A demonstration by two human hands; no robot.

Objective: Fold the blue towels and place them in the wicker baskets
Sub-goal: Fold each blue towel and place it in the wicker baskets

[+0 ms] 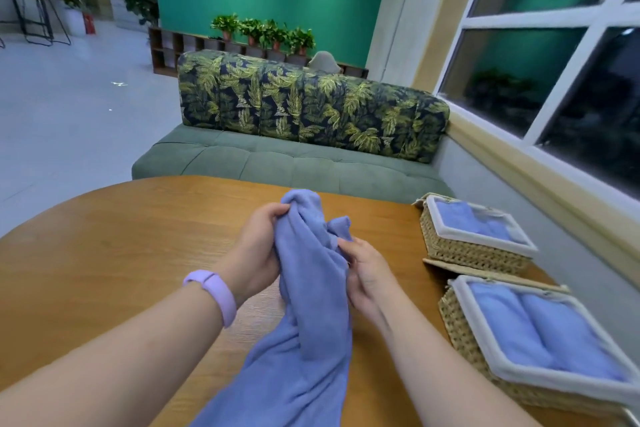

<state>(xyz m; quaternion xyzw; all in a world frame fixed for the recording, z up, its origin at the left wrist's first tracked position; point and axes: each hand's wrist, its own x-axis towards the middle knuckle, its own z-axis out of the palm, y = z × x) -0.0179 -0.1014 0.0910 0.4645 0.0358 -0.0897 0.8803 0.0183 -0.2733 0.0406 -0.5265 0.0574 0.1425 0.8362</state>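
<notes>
Currently both hands, left hand (258, 246) and right hand (367, 276), fingers curled, grip bunched blue towel (311, 288) above desk (121, 236); tail trails near. Risk: uneven fold, bunching; baskets (474, 253) right look full.

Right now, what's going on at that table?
A person is holding a blue towel bunched up over the wooden table, left hand gripping it near the top, right hand gripping the side. It isn't folded yet; its lower end trails toward the person. Two wicker baskets, near and far, sit on the right, each already holding blue towels.
</notes>
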